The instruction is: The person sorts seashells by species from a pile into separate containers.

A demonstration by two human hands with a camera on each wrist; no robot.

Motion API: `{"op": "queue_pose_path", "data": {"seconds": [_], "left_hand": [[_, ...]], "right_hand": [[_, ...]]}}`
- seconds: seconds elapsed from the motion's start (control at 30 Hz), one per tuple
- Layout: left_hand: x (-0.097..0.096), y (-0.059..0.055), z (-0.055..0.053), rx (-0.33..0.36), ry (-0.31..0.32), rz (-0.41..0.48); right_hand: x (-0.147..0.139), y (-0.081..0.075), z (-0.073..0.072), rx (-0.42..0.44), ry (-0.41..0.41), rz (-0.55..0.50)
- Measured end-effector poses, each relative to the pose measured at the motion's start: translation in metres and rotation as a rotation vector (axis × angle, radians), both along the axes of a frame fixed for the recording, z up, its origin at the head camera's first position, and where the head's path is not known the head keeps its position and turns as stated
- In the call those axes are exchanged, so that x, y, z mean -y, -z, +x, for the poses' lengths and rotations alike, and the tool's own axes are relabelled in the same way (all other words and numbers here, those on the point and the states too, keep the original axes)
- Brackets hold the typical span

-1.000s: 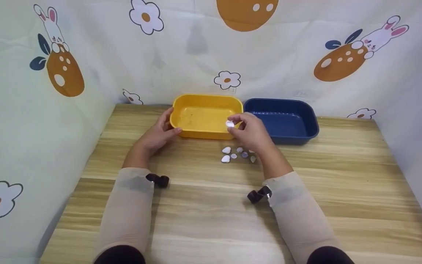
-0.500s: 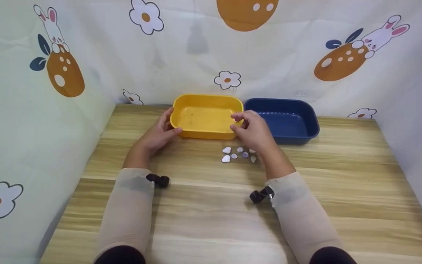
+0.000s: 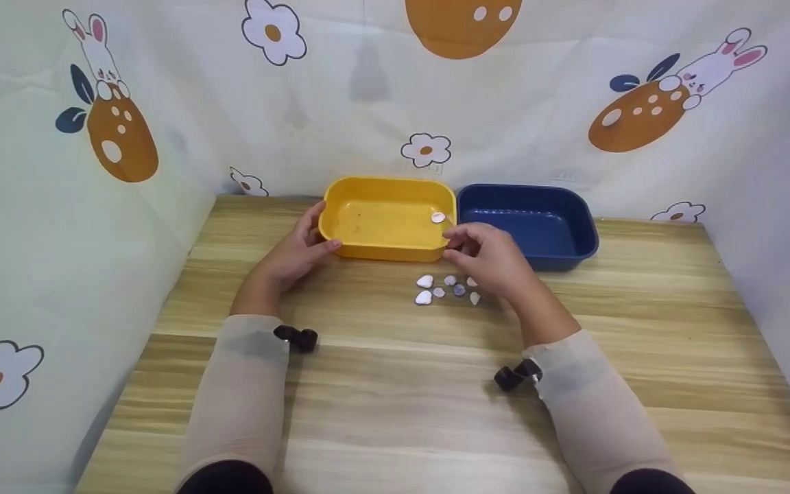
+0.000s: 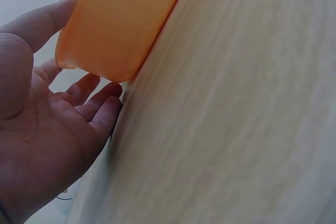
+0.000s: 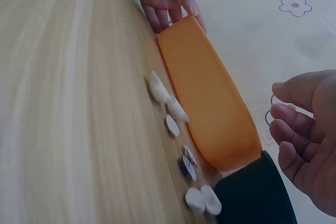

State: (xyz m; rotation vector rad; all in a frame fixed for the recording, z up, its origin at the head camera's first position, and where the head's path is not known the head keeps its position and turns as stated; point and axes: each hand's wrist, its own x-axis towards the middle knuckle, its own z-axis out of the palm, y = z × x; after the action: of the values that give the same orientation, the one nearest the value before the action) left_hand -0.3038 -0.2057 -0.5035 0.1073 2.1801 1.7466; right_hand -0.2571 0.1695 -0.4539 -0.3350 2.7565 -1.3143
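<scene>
My left hand (image 3: 299,248) grips the left end of a yellow plastic bin (image 3: 385,252), thumb on its front rim and fingers round the side. Inside that bin, near its right end, lies one white seashell (image 3: 438,217). Just right of it, my right hand (image 3: 494,259) hovers by the bin's front right corner. Its fingers are loosely bent with nothing between them, as the right wrist view of the hand (image 5: 307,135) also shows. Several small seashells (image 3: 424,297) lie on the table in front of the bin, white ones and a darker one (image 5: 187,167) among them.
A dark blue bin (image 3: 553,263) stands right beside the yellow one, partly behind my right hand. Both sit at the back of the wood-grain table (image 3: 395,384), close to a printed cloth backdrop (image 3: 340,103).
The white shell pinched in my right hand was let go and now lies in the yellow bin. My right hand has drawn back to the right and nearer me. The left hand stays put.
</scene>
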Motion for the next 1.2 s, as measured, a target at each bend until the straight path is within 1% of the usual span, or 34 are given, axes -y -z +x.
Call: {"op": "queue_pose_path", "data": {"seconds": [0.13,0.23,0.4,0.5,0.77,1.03,1.2], "left_hand": [[-0.001,-0.001,0.0,0.011,-0.005,-0.013],[-0.001,-0.001,0.0,0.017,-0.008,-0.015],[0.0,-0.003,0.001,0.021,-0.002,-0.015],[0.0,-0.004,0.002,0.029,-0.008,-0.014],[-0.001,-0.004,0.001,0.041,-0.016,-0.022],[0.0,-0.003,0.002,0.037,-0.021,-0.04],[0.0,-0.002,0.0,0.034,-0.02,-0.028]], "right_hand": [[-0.015,0.002,0.007,0.009,-0.016,0.046],[-0.026,0.005,0.011,-0.001,-0.032,0.079],[-0.04,0.009,0.015,-0.024,-0.05,0.092],[-0.044,0.01,0.017,-0.02,-0.061,0.095],[-0.052,0.012,0.018,0.062,-0.108,0.081],[-0.058,0.019,0.021,0.106,-0.143,0.095],[-0.059,0.024,0.02,0.124,-0.16,0.102]]}}
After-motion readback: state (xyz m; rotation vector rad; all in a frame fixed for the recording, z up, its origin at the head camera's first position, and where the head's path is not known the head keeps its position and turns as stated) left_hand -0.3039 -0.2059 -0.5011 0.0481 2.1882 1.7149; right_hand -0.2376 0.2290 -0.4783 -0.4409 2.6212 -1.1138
